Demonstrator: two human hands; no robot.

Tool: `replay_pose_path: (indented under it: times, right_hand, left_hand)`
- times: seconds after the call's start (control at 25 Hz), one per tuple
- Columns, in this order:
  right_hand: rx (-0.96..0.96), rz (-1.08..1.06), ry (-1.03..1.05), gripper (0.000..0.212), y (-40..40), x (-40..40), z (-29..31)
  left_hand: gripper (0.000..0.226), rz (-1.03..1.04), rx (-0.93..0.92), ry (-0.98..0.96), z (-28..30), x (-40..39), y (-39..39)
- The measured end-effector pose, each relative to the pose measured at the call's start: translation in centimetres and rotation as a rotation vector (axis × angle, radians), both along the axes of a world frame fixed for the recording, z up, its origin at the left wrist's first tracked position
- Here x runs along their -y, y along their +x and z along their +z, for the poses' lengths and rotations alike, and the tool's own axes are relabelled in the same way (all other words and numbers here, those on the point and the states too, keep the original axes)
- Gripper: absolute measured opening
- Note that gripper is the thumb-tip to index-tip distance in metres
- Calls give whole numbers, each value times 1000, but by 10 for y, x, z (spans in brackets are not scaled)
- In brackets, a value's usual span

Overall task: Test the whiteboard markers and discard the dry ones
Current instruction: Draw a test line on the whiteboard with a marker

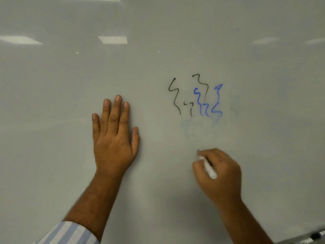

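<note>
A white whiteboard (70,85) fills the view. Black squiggles (175,95) and blue squiggles (207,103) are drawn on it right of centre. Faint, smudged bluish traces (197,129) lie just below them. My right hand (219,175) grips a white-barrelled marker (207,167), with its dark tip (198,151) against the board below the squiggles. My left hand (114,136) lies flat on the board with straight fingers, left of the marks.
The board's tray edge shows at the bottom right corner, with a dark marker or cap (316,235) lying on it. Ceiling lights reflect in the upper board. A striped sleeve (68,233) covers my left forearm.
</note>
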State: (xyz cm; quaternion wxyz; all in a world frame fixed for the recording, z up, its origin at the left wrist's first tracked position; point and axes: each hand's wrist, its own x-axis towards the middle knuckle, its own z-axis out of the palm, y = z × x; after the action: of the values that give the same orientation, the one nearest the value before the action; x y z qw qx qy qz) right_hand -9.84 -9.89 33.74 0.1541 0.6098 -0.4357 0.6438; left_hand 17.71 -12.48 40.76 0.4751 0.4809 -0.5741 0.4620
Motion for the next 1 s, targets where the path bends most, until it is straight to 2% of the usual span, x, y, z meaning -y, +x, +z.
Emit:
replay_pose_path:
  times: [0.12, 0.16, 0.32, 0.44, 0.64, 0.76, 0.84, 0.88, 1.0]
  right_hand:
    - [-234, 315, 18, 23, 31, -11, 13]
    - [-279, 357, -7, 26, 39, -10, 21]
    - [-345, 280, -139, 32, 61, 1, 55]
    - [-282, 243, -132, 28, 49, -1, 58]
    - [-160, 96, -64, 18, 13, -4, 29]
    - [82, -61, -31, 19, -7, 2, 21]
    - [221, -63, -54, 22, -16, 5, 19]
    - [175, -21, -76, 23, -14, 4, 17]
    - [-232, 113, -96, 27, 17, -7, 7]
  left_hand:
    - [67, -8, 3, 11, -4, 1, 1]
    - [68, -8, 9, 14, -5, 1, 2]
    - [69, -19, 27, 22, -7, 0, 4]
    - [69, -12, 42, 24, -11, 0, 5]
    - [66, 2, 47, -1, -17, 0, 4]
    - [67, -10, 53, 0, -21, 0, 5]
    - [67, -18, 57, 6, -23, 0, 6]
    - [67, -19, 57, 11, -23, 0, 5]
    - [68, -25, 60, 22, -25, -2, 4]
